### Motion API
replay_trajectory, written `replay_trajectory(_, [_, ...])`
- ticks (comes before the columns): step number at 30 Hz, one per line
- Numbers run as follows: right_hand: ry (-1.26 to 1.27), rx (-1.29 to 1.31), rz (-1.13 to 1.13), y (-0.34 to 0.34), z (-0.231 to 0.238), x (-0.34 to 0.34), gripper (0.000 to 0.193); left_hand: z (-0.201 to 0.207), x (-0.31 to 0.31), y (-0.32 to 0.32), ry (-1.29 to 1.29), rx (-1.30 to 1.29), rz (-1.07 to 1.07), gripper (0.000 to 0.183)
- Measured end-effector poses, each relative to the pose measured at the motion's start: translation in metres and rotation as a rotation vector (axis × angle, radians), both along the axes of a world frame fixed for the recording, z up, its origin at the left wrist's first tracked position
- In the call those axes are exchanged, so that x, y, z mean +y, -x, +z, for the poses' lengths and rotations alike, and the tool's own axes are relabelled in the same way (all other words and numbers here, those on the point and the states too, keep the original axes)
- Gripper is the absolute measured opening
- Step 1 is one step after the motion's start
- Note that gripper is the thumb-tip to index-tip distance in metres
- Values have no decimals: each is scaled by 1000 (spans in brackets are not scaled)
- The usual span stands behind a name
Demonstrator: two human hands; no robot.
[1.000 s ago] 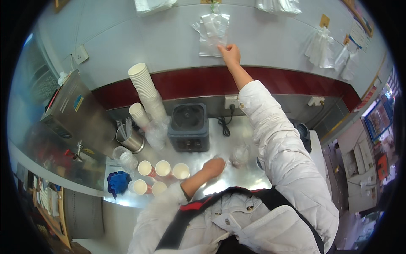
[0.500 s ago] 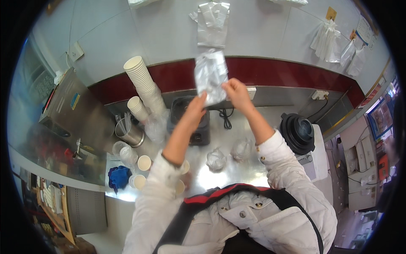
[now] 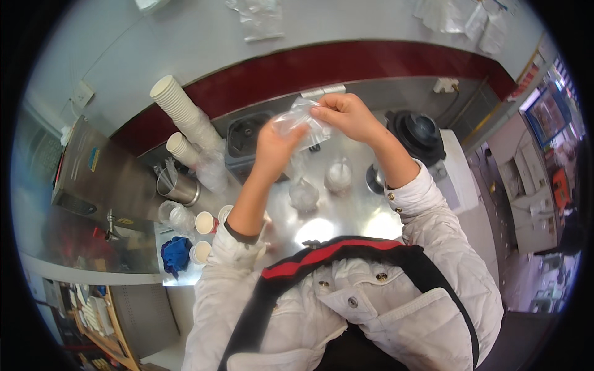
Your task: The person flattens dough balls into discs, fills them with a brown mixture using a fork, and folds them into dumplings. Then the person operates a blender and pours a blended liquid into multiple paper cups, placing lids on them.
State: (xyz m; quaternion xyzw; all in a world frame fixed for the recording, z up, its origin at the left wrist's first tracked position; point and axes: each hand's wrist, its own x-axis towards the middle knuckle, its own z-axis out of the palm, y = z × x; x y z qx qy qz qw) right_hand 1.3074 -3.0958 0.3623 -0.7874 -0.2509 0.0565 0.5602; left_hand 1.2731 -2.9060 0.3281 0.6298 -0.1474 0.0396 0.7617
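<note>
A thin clear plastic bag (image 3: 302, 119) is stretched between my hands above the steel counter. My left hand (image 3: 278, 143) grips its left side, with the thumb laid over the film. At the upper right edge, my right hand (image 3: 349, 116) pinches the bag between thumb and fingers. Below the hands, on the counter, stand two bagged cups (image 3: 304, 195), (image 3: 338, 175), wrapped in clear plastic. Behind my left hand is a dark boxy appliance (image 3: 243, 137), partly hidden by that hand and forearm.
Left of the appliance rise a tall paper cup stack (image 3: 179, 102) and a shorter stack (image 3: 182, 149). A steel canister (image 3: 177, 189), an open paper cup (image 3: 204, 222) and a blue cloth (image 3: 176, 255) sit nearer. At right is a black round-lidded appliance (image 3: 414, 137); bags (image 3: 258, 20) hang on the wall.
Both hands have come down and nearer from the wall with the bag. The bag has gone from hanging flat to bunched between the fingers. My view has shifted too.
</note>
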Motion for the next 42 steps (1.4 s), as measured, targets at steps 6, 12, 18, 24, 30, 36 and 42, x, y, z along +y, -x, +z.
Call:
replay_trajectory(6, [-327, -100, -204, 99, -27, -71, 23, -7, -64, 29, 2, -35, -86, 34])
replay_trajectory(12, [-189, -159, -676, 224, -56, -136, 18, -22, -174, 85, -74, -26, -554, 35])
replay_trajectory(18, [-284, -206, -1170, 377, -87, -174, 17, -95, -274, 148, -60, 479, -1008, 41])
replay_trajectory(24, [-830, -172, -1768, 549, -121, -189, 17, -192, -355, 205, -174, 664, -965, 24])
replay_trajectory(30, [-472, -121, -2052, 632, -129, -189, 10, -108, -404, 304, -147, -132, -1344, 12])
replay_trajectory(36, [-334, -227, -2083, 708, -132, -186, 14, -85, -441, 540, -482, 148, -2195, 20])
replay_trajectory(42, [-1357, -513, -1738, 812, -142, -190, 9, -114, -497, 613, -592, 549, -2362, 16])
